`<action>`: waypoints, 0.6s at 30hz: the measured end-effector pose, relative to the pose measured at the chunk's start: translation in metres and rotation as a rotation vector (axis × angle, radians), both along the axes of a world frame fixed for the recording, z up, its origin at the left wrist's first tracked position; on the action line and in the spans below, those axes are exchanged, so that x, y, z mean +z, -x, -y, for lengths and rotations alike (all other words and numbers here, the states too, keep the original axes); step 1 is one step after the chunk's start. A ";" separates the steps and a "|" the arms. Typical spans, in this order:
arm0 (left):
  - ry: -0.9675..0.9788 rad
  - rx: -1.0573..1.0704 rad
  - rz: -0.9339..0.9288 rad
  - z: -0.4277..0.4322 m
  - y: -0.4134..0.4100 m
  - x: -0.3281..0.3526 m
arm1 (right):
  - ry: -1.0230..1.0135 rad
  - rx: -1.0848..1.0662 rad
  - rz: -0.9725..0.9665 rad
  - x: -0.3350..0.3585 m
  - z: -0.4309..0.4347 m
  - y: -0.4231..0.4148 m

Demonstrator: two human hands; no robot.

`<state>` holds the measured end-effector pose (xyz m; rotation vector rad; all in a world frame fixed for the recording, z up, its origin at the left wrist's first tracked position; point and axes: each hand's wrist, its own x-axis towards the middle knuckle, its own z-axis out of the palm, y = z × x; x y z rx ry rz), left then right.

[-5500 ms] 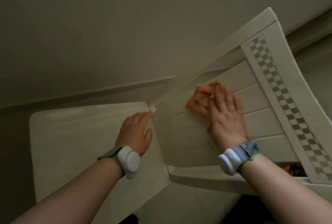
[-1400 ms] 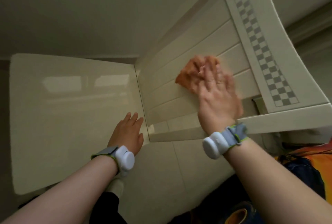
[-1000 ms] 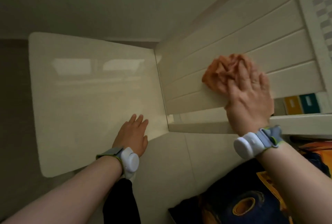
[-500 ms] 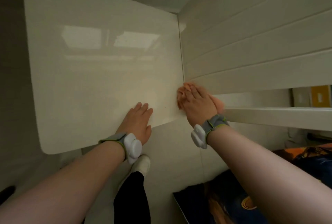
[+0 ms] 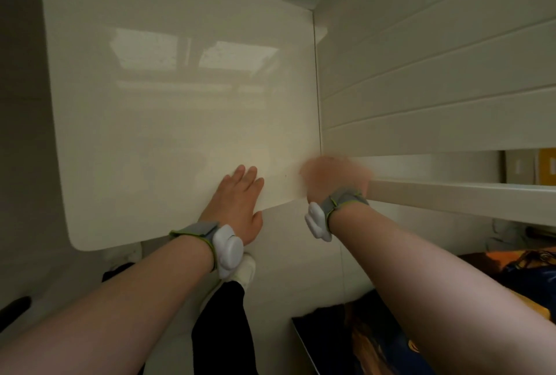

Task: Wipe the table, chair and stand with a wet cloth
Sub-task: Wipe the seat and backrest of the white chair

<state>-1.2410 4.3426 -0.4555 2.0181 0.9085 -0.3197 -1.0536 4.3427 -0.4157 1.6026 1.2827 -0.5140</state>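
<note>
Wiping looks midway on the bench (image 5: pixel 180 104): left hand (image 5: pixel 237 203) rests, fingers (image 5: pixel 245 174) straight; right hand (image 5: pixel 334 177) too blurred to tell.

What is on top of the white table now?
The left hand lies flat near the front edge of the table. The right hand, motion-blurred, is at its right corner. The cloth is not clearly visible; the hand covers whatever is beneath it.

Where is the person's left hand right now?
In the head view, the left hand rests flat on the near edge of the glossy table, just left of the blurred right hand.
</note>
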 end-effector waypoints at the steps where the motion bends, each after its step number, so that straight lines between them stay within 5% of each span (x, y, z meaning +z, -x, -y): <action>1: -0.002 -0.004 0.002 0.000 0.000 0.000 | -0.006 -0.002 0.020 -0.001 -0.001 0.001; 10: 0.025 -0.032 -0.041 -0.004 -0.009 0.037 | -0.200 0.266 -0.042 0.068 0.029 -0.012; 18: -0.007 -0.119 0.042 -0.006 -0.019 0.107 | -0.521 0.228 -0.117 0.166 0.050 -0.030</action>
